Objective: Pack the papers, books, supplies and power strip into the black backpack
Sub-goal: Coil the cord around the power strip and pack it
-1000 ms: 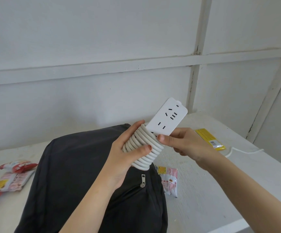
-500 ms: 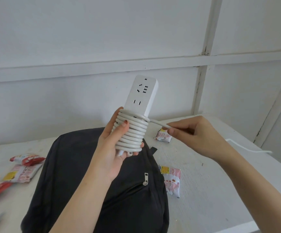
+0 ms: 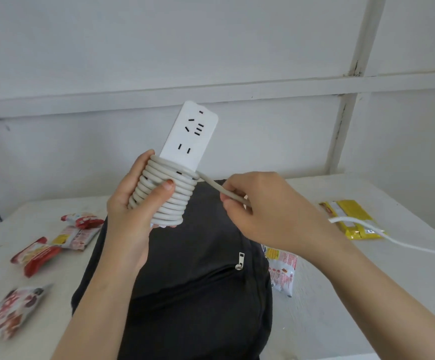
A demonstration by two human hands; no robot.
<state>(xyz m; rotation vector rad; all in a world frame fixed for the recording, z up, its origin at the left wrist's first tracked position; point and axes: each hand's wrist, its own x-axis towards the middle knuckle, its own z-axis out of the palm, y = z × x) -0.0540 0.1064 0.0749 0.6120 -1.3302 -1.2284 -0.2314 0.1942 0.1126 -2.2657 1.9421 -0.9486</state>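
The black backpack (image 3: 198, 294) lies at lower centre. Above it, the left hand (image 3: 130, 219) clasps the coils (image 3: 174, 203) round the upright power strip (image 3: 190, 136). The right hand (image 3: 268, 216), pinching the free cord (image 3: 212, 185), has drawn closer, so winding continues before packing.

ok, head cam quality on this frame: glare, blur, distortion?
Head view: soft even light, no glare or hard shadows; the white power strip reads low-contrast against the white wall, sockets legible; the wall rail bows from wide-angle distortion; the snack packet at the lower-left edge is smeared; the black backpack shows little fabric detail.
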